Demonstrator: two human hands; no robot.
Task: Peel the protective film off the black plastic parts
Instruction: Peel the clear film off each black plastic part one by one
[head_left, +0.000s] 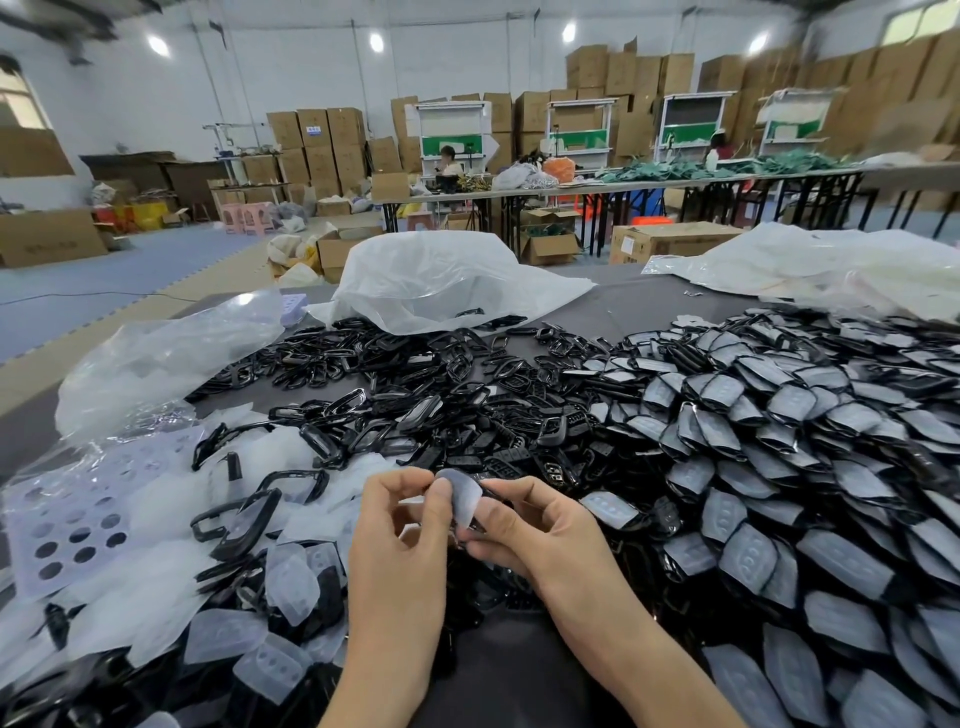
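Note:
Between my hands is a small black plastic part (493, 496), mostly hidden, with a translucent film (464, 496) curling up off it. My left hand (400, 540) pinches the film's upper edge between thumb and fingertips. My right hand (530, 530) grips the part from the right and below. To the right spreads a large heap of film-covered black parts (779, 441). In the middle lies a heap of bare black parts and frames (415, 395). Peeled films (249, 623) are piled at the lower left.
A dark table (623, 306) carries everything. Clear plastic bags (441, 280) lie at the back and at the left (156, 364). A purple perforated sheet (78, 519) sits at the far left. Beyond are other worktables, stacked cardboard boxes and seated people.

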